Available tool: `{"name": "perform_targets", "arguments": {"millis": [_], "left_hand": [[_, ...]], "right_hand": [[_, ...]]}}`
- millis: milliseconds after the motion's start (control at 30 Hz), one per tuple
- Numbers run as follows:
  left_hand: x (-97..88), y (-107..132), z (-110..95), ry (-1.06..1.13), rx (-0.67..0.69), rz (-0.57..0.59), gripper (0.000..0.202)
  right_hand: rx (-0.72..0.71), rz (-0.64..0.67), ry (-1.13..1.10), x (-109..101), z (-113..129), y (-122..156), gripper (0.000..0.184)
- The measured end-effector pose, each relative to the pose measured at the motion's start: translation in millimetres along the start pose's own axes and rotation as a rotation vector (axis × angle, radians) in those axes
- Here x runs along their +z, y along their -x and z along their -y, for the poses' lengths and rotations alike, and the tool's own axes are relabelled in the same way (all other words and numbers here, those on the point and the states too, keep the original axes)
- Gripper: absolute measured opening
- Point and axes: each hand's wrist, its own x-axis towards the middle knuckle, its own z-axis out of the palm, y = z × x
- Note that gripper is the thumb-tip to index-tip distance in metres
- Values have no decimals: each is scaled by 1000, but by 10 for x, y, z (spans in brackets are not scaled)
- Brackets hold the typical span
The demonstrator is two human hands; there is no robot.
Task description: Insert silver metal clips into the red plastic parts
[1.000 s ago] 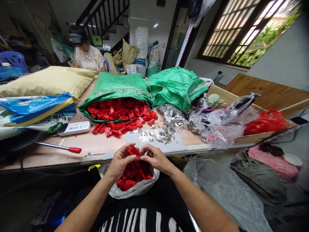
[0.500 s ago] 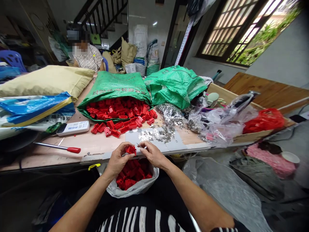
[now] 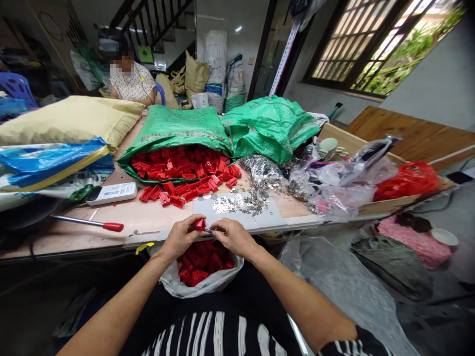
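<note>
- My left hand (image 3: 180, 241) grips a small red plastic block (image 3: 199, 225) between fingers and thumb, just above a white plastic sack (image 3: 171, 281).
- My right hand (image 3: 235, 239) pinches a thin silver metal piece (image 3: 213, 231) right at the block.
- A slipped pinch could drop either into the sack, losing the metal.
- The block looks boxy and glossy.

left hand (image 3: 180, 241) and right hand (image 3: 235, 240) pinch close together

Left hand (image 3: 180, 239) pinches a small red plastic housing (image 3: 199, 224); right hand (image 3: 235, 239) holds a thin silver metal piece (image 3: 210, 231) to it, above a white plastic bag (image 3: 174, 282) of loose red housings (image 3: 202, 264).
</note>
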Motion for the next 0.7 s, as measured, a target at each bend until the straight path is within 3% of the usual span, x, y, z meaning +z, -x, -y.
{"name": "perform_targets", "arguments": {"millis": [333, 533, 700], "left_hand": [[-11, -20, -34, 0, 11, -1, 38], [-4, -4, -56, 2, 7, -16, 37], [22, 0, -69, 39, -2, -27, 34]], "right_hand": [[15, 4, 32, 14, 21, -14, 20], [45, 22, 117, -21, 110, -20, 19], [112, 1, 226, 72, 233, -3, 19]]}}
